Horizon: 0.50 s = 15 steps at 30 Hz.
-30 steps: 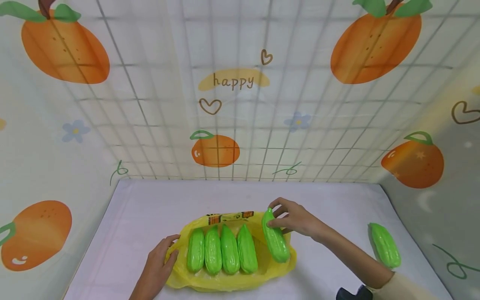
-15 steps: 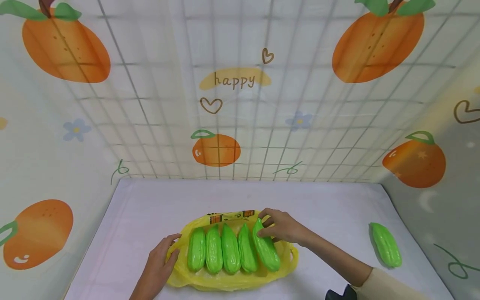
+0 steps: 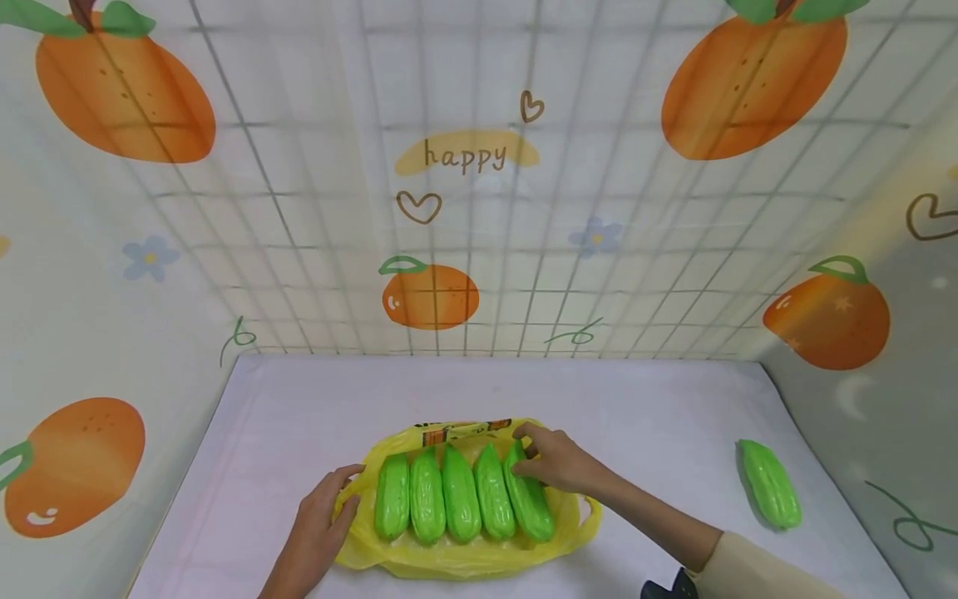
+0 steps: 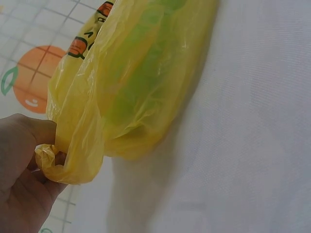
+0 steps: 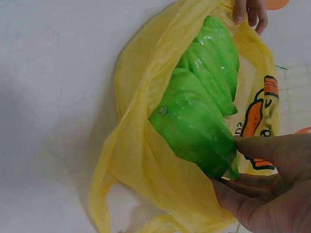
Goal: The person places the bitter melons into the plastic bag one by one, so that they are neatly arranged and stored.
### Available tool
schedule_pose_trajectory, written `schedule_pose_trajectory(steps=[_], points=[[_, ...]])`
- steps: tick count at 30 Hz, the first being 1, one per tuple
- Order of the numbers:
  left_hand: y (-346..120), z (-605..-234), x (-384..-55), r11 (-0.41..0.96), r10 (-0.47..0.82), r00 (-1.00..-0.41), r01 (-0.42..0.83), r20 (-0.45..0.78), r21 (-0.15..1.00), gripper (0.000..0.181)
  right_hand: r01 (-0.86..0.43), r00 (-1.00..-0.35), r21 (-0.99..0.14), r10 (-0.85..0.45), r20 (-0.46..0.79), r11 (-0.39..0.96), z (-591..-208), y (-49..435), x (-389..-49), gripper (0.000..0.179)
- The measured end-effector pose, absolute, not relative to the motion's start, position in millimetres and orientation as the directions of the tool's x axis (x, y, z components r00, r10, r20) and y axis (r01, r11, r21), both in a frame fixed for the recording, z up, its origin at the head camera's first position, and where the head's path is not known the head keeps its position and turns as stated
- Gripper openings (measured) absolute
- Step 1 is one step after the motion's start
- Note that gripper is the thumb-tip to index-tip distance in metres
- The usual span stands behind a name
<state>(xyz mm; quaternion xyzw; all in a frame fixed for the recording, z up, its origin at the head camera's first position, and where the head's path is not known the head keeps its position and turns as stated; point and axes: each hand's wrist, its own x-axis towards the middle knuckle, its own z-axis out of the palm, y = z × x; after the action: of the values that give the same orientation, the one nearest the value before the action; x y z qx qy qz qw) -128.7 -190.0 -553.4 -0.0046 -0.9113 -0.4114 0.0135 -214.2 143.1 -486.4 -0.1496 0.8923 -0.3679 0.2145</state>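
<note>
A yellow plastic bag [image 3: 449,566] lies spread on the table, its mouth facing up. Inside, several glossy green cucumbers [image 3: 461,499], ribbed and pointed at one end, rest side by side. My left hand [image 3: 318,520] pinches the bag's left edge; in the left wrist view, a gathered loop of the plastic [image 4: 73,165] sits between thumb and fingers. My right hand [image 3: 565,462] holds the pointed upper end of the rightmost cucumber [image 3: 533,507] between thumb and fingers. This cucumber leans slightly against its neighbour. The right wrist view shows its blunt end [image 5: 170,111] low in the bag.
One more green cucumber [image 3: 769,485] lies on the white tabletop [image 3: 659,399] at the right. A cloth wall [image 3: 479,225] printed with oranges and a grid stands behind the table, with side walls left and right. The bag's handle loop [image 3: 591,516] sticks out at its right.
My right hand has brought the cucumber left and down, from over the bag's right side to beside the others in the row. My left hand has stayed at the bag's edge.
</note>
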Motion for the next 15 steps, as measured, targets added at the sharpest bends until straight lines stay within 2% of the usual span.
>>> schedule_pose_trajectory(steps=[8, 15], points=[[-189.6, -554.0, -128.2, 0.663, -0.002, -0.999, 0.032, 0.045, 0.748, 0.039, -0.190, -0.887, -0.617, -0.403, -0.226, 0.764, -494.1, 138.5, -213.2, 0.043], [-190.1, -554.7, -129.0, 0.653, 0.003, -1.000, 0.008, 0.007, 0.757, 0.038, -0.195, -0.892, -0.598, -0.394, -0.222, 0.777, -501.5, 136.4, -213.0, 0.041]])
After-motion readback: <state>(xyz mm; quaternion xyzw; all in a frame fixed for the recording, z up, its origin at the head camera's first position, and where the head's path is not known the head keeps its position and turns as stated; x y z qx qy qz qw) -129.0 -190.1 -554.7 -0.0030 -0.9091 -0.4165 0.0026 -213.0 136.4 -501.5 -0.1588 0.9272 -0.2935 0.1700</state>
